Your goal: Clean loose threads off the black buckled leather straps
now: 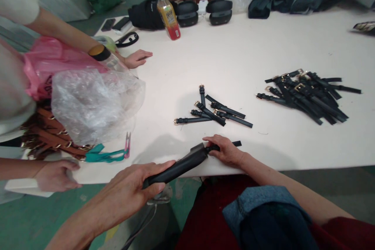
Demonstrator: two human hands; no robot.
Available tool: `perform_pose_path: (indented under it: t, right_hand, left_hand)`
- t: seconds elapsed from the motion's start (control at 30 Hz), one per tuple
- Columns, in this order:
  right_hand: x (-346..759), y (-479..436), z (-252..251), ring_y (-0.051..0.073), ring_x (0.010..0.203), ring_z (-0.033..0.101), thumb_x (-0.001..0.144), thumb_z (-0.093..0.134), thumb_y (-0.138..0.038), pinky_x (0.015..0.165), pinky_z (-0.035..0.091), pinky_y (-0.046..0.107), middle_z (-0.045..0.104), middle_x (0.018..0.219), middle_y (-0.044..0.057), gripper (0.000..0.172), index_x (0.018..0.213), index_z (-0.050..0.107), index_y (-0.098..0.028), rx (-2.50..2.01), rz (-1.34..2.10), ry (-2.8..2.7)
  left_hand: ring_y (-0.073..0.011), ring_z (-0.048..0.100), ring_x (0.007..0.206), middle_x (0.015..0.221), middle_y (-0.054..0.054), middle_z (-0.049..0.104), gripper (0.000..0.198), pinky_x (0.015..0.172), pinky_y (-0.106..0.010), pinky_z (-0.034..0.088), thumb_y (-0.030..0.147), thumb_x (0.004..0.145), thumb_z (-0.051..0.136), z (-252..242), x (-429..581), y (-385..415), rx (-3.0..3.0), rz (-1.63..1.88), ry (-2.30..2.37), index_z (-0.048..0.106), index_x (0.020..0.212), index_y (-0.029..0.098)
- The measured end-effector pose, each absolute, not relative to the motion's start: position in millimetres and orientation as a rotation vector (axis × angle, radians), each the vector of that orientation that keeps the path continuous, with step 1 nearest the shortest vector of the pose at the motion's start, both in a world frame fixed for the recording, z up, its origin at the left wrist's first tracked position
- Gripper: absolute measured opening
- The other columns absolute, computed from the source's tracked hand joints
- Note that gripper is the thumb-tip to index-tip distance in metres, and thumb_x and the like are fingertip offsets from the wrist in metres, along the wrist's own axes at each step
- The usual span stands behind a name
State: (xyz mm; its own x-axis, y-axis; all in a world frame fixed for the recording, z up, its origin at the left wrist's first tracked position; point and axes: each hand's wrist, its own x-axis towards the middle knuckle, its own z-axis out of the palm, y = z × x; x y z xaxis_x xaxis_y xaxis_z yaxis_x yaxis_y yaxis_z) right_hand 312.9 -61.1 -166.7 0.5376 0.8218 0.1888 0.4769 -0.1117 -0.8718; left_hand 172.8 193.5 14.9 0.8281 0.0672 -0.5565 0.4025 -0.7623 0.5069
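My left hand [133, 187] is closed round the handle of a black hand tool [178, 166] with a cord hanging below, its tip lying at the table's front edge. My right hand [225, 150] presses a black strap [236, 143] flat on the white table [249, 54] against the tool's tip, fingers pinched together on it. Just beyond lies a small heap of black straps with gold buckles [213, 111]. A larger pile of the same straps [307, 93] lies to the right.
Another person's hands [136, 58] [55, 175] are at the left, beside a clear plastic bag [93, 101], a pink bag [49, 62], brown straps [52, 136] and pink thread snips [127, 144]. A drink bottle [168, 15], black cases [218, 11] and bags stand at the far edge.
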Motion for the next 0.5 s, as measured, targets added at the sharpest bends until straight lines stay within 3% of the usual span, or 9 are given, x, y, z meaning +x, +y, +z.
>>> perform_pose_path:
  t: [0.13,0.3,0.5]
  right_hand:
    - [313,-61,-168,0.022,0.093,0.055,0.079,0.061,-0.008,0.087,0.045,0.040,0.063,0.098,0.006,0.057,0.133,0.045,-0.022,-1.757,0.422,-1.090]
    - [314,-62,-167,0.023,0.092,0.055,0.078,0.061,-0.007,0.086,0.045,0.040,0.062,0.098,0.006,0.058,0.131,0.046,-0.022,-1.761,0.428,-1.096]
    - [313,-62,-167,0.022,0.091,0.056,0.077,0.061,-0.008,0.085,0.046,0.041,0.062,0.098,0.006,0.061,0.134,0.044,-0.022,-1.760,0.424,-1.095]
  left_hand:
    - [-0.0272,0.048,0.125,0.136,0.005,0.052,0.052,0.108,-0.040,0.034,0.047,0.083,0.055,13,173,192,2.396,-0.847,0.219,0.047,0.134,0.038]
    - [-0.0250,0.047,0.127,0.137,0.006,0.051,0.049,0.110,-0.037,0.032,0.046,0.083,0.056,5,165,190,2.220,-0.742,0.337,0.051,0.131,0.035]
    - [-0.0272,0.049,0.125,0.133,0.004,0.055,0.049,0.112,-0.043,0.029,0.045,0.081,0.059,-2,152,193,2.057,-0.662,0.442,0.055,0.128,0.032]
